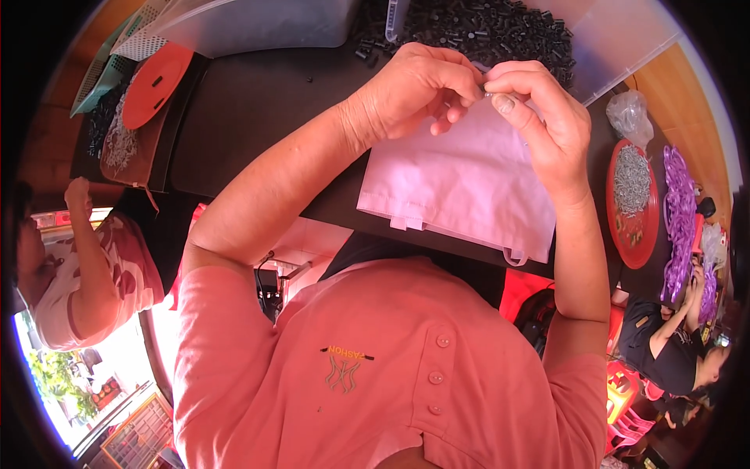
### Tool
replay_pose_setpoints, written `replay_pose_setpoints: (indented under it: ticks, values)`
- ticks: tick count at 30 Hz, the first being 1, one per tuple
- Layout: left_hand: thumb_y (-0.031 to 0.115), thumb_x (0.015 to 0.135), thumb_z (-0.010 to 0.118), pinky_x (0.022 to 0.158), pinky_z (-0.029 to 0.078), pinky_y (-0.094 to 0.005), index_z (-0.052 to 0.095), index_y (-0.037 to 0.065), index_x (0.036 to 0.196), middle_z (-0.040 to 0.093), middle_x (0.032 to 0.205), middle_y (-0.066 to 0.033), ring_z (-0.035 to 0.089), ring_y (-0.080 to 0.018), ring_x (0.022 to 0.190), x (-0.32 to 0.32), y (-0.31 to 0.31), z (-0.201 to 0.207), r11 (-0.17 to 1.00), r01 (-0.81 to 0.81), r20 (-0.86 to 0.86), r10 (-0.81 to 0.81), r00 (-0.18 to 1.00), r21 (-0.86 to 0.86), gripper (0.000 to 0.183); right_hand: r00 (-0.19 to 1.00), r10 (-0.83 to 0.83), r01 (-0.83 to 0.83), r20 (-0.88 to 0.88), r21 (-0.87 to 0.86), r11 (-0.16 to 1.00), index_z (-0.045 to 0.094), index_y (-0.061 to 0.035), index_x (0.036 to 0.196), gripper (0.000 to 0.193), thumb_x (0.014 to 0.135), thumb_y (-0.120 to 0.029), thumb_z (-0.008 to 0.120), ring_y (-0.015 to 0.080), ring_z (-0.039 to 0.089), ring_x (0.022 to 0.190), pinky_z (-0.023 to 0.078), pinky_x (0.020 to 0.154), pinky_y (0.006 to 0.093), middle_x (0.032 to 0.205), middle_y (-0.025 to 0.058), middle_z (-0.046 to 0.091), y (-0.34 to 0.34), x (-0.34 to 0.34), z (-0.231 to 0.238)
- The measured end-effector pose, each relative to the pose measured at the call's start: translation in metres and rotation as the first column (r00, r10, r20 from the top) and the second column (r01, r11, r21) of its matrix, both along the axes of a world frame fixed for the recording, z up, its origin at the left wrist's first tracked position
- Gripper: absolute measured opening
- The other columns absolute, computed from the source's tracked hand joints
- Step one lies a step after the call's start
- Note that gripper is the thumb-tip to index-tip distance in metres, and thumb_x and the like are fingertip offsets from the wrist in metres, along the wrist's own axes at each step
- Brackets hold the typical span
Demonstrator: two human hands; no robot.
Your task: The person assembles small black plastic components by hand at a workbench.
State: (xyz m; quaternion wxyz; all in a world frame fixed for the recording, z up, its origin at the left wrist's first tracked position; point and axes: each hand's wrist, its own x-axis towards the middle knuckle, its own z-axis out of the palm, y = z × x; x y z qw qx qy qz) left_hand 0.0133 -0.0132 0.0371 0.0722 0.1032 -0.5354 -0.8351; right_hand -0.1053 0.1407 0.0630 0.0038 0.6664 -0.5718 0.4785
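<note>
Both hands meet over the far edge of a pale pink cloth (pixel 461 184) that lies on the dark table. My right hand (pixel 543 113) is closed, with thumb and forefinger pinching a small shiny metal piece (pixel 490 94). Its exact kind is too small to tell. Touching it from the left, my left hand (pixel 430 90) is closed in a pinch at the fingertips. What those fingers hold is hidden. Just beyond the hands spreads a heap of small black cylindrical parts (pixel 500 31).
At the right stands a red plate (pixel 637 250) of small silver metal parts, beside purple straps (pixel 678 223) and a clear plastic bag (pixel 630 117). A translucent bin (pixel 258 27) is at the back left, near another red plate (pixel 160 82). Other people sit at both sides.
</note>
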Motion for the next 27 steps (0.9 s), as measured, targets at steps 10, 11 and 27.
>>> replay_pose_setpoints:
  ticks: [10, 11, 27]
  values:
    - [0.005, 0.077, 0.061, 0.041, 0.04, -0.0279, 0.062, -0.006, 0.089, 0.058, 0.07, -0.0084, 0.056, -0.015, 0.056, 0.001, -0.001, 0.0, 0.999, 0.033, 0.019, -0.033, 0.999, 0.024, 0.016, 1.0, 0.029, -0.029, -0.005, 0.002, 1.0, 0.062, 0.0019, 0.091, 0.007, 0.084, 0.003, 0.064, 0.0162, 0.061, 0.077, 0.049, 0.067, 0.0256, 0.089, 0.0093, 0.063, -0.002, 0.001, -0.004]
    - [0.005, 0.078, 0.061, 0.042, 0.041, -0.0279, 0.062, -0.005, 0.09, 0.059, 0.071, -0.0085, 0.056, -0.0152, 0.057, 0.001, -0.002, 0.0, 0.998, 0.029, 0.018, -0.03, 0.999, 0.055, 0.016, 1.0, 0.021, -0.021, 0.004, -0.004, 1.0, 0.062, 0.0018, 0.091, 0.006, 0.085, 0.003, 0.064, 0.0153, 0.061, 0.076, 0.048, 0.066, 0.025, 0.089, 0.0091, 0.063, -0.002, 0.0, -0.004]
    - [0.006, 0.087, 0.066, 0.055, 0.046, -0.0283, 0.063, -0.005, 0.102, 0.063, 0.081, -0.0091, 0.061, -0.0145, 0.068, 0.001, -0.012, -0.007, 0.99, -0.009, -0.115, 0.026, 0.993, 0.143, 0.019, 0.999, 0.012, -0.012, 0.037, 0.006, 1.0, 0.061, 0.0005, 0.091, 0.009, 0.083, 0.004, 0.064, 0.017, 0.061, 0.075, 0.049, 0.066, 0.026, 0.087, 0.0085, 0.061, -0.005, 0.009, -0.016]
